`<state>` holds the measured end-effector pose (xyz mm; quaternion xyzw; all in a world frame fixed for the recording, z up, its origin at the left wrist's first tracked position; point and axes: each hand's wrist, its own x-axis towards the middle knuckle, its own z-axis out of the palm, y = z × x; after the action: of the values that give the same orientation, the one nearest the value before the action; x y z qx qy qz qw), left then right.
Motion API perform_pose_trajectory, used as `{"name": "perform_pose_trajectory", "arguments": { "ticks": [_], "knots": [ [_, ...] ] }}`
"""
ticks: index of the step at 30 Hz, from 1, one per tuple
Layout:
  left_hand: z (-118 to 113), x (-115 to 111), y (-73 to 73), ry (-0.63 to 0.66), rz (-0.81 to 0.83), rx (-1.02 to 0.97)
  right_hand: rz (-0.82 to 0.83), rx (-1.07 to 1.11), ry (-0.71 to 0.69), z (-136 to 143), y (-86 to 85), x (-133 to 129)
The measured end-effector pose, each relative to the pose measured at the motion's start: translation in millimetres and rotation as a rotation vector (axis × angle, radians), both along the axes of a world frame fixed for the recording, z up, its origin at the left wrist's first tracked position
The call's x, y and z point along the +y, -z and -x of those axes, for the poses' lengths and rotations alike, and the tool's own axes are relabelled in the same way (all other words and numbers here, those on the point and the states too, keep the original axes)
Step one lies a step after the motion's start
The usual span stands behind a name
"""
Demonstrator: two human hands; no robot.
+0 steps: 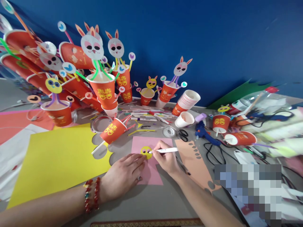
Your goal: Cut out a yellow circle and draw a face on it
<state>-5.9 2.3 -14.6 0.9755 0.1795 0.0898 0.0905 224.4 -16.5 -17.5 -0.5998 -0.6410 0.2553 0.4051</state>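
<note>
In the head view, my right hand [167, 160] is closed around a white marker pen [169, 150]. The pen's tip rests on a small yellow paper circle [147, 156] with a face of pink and dark eyes drawn on it. My left hand [125, 173] lies flat with its fingers stretched out, fingertips at the circle's left edge. Under the circle is a sheet of pink paper [151, 175]. A peach sheet with round holes [193, 160] sits just right of my right hand, which partly covers a dark pen [186, 169].
Yellow paper [59, 157] with cut-outs spreads at left. A tipped red cup [113, 130], tape roll [169, 132], black scissors [183, 135] and blue glue gun [205, 135] lie beyond my hands. Stacked cups [187, 101] and several rabbit-topped cups [103, 91] stand before the blue wall [201, 37].
</note>
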Motion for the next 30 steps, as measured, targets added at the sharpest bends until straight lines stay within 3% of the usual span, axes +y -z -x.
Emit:
{"name": "perform_pose_trajectory", "arguments": {
  "ticks": [30],
  "knots": [
    [-0.6,0.2,-2.7,0.004,-0.018,-0.005,0.020,0.023,0.009,1.1,-2.6,1.0]
  ]
}}
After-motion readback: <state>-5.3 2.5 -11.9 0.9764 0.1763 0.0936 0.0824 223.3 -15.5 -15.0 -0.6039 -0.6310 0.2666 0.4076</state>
